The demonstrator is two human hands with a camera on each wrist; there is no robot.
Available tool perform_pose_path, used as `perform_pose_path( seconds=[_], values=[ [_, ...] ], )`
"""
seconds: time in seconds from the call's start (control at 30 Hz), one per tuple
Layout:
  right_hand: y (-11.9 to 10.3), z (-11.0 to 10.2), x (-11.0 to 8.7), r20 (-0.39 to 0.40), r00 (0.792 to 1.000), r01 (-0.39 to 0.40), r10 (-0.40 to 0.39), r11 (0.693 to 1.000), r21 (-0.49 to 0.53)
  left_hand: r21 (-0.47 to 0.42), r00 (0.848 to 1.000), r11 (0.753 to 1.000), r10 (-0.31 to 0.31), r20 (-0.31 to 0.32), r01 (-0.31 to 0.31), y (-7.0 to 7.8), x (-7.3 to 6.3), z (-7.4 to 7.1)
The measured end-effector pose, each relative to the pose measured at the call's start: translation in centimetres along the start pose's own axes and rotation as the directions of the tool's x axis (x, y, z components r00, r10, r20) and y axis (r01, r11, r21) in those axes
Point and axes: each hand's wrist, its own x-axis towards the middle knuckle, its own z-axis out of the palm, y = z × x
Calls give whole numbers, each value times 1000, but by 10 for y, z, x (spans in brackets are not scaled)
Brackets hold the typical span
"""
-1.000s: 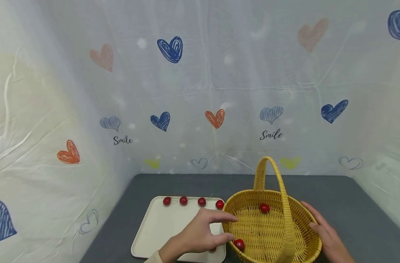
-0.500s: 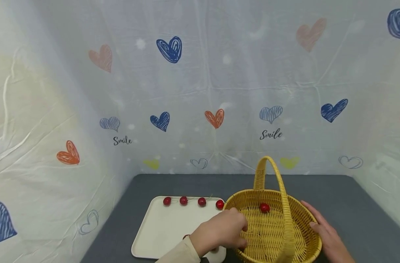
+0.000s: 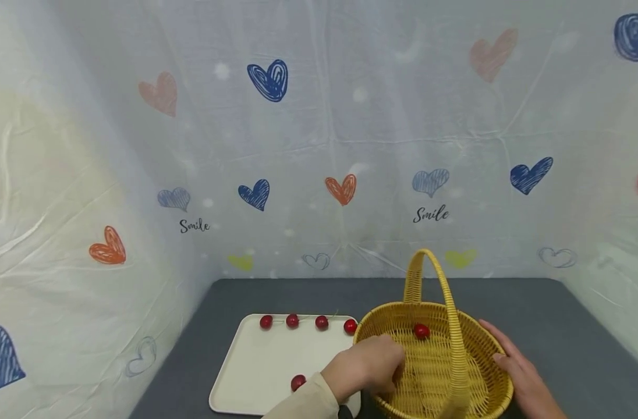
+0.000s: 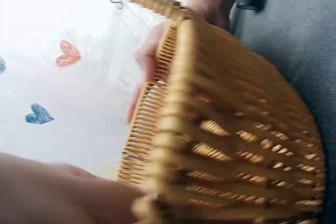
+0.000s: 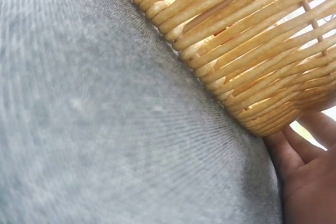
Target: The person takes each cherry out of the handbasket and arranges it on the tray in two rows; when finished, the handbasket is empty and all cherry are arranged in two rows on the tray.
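Note:
My left hand [image 3: 371, 364] reaches over the near-left rim into a yellow woven basket [image 3: 429, 372] with a tall hoop handle. Its fingers point down and look bent, but the fingertips and anything between them are hidden. In the left wrist view, that hand [image 4: 63, 198] crosses the rim, blurred. My right hand [image 3: 523, 372] grips the basket's right side, thumb over the rim and fingers along the outer wall. The right wrist view has its fingers [image 5: 294, 150] against the weave. One red cherry [image 3: 421, 331] lies inside the basket near the back.
Left of the basket is a cream rectangular tray [image 3: 261, 355]. Several stemmed cherries [image 3: 292, 321] line its back edge, and another cherry [image 3: 298, 382] lies nearer the front. The dark grey table [image 3: 549, 326] meets a heart-printed cloth [image 3: 319, 145] behind and at the sides.
My left hand has gone from spread thumb and finger at the basket's left rim to down inside, then slightly rightward. The cherry at the basket's near left is now out of sight. The right hand stays.

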Motion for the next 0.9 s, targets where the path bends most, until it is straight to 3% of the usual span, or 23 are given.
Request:
perform_pose_path(
  seconds=[0.2,0.4,0.47,0.57,0.73,0.9],
  values=[
    [-3,1,-1,-8,1000,10,-10,1000,-21,19,986,989,145,-80,-144,-1,13,11],
    [-1,1,-3,1,999,46,-46,999,-11,94,937,965,262,-230,-247,-6,19,22],
    [-1,1,-3,-3,999,51,-51,999,-15,111,930,964,262,-258,-241,-6,20,23],
    [-1,0,-2,-13,999,36,-36,999,-18,122,935,971,231,-269,-205,-6,20,25],
    [3,-2,0,-18,1000,25,-25,999,-21,49,951,991,132,-279,-124,-5,20,28],
    [4,-3,0,-13,1000,18,-18,1000,-11,-3,953,997,72,-296,-76,-4,21,30]
  ],
)
